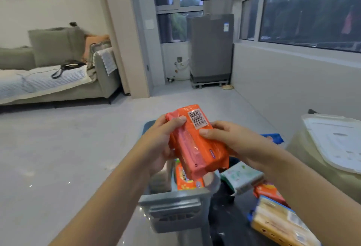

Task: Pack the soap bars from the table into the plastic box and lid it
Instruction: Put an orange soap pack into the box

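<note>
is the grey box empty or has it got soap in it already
Not empty: an orange soap pack already lies inside the grey box.

Your two forearms come in from the bottom edge, both bare to the frame's edge with no sleeve showing. Your left hand [159, 144] and right hand [232, 140] are bare as well, their fingers [207, 132] with short, plain nails

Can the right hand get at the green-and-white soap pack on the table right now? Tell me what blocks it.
Probably not yet. The right hand and left hand both grip the orange soap pack above the plastic box. The green-and-white soap pack lies uncovered just below the right hand, so nothing else blocks it.
</note>
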The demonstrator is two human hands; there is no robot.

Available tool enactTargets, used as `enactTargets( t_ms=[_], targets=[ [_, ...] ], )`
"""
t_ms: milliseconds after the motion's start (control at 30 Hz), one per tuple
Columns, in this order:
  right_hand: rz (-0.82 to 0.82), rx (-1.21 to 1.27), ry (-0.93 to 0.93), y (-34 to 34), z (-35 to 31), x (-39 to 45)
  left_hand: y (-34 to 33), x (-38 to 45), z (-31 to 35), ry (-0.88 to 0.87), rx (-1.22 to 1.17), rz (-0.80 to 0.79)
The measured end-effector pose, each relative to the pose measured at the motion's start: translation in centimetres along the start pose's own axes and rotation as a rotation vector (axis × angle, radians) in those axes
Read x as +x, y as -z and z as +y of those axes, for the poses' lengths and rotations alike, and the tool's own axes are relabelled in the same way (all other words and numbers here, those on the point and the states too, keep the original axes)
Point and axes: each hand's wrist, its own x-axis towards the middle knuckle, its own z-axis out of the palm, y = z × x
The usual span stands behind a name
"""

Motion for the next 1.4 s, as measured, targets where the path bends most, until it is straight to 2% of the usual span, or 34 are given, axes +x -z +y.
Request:
enactTargets(
  t_ms=[167, 333, 400, 500, 533, 700, 867, 1000, 1300, 1400],
  targets=[
    [-0.157, 0.056, -0.146, -3.7, -1.3, 4.6, 4.3, 0.4, 0.5, 0.068, 0.189, -0.032],
    [-0.275, 0.088, -0.307, -5.6, -0.4, 6.8, 7.1, 0.8, -1.9, -0.033, 0.452, 0.132],
    [-0.298, 0.102, -0.362, -6.1, 0.2, 7.3, 7.6, 0.7, -2.9, -0.045, 0.478, 0.158],
    [-0.331, 0.109, -0.458, -6.5, 1.4, 7.8, 8.5, 1.1, -4.4, -0.095, 0.723, 0.263],
    [-0.34, 0.119, -0.498, -6.5, 1.8, 7.9, 8.8, 1.1, -4.9, -0.099, 0.739, 0.286],
    [-0.439, 0.104, -0.66, -6.6, 2.8, 9.1, 9.6, 1.1, -7.3, 0.027, 0.341, 0.217],
    [-0.573, -0.019, -0.714, -6.4, 2.1, 10.4, 10.0, 1.6, -8.1, 0.059, 0.241, 0.235],
    [-0.62, 0.001, -0.752, -6.3, 2.4, 10.5, 10.0, 1.3, -8.2, 0.062, 0.226, 0.23],
    [-0.541, 0.123, -0.849, -7.4, 3.0, 10.2, 9.7, 1.1, -8.0, 0.043, 0.173, 0.22],
    [-0.44, 0.182, -0.842, -8.2, 3.5, 9.5, 9.5, 1.3, -8.0, 0.053, 0.098, 0.205]
  ],
)
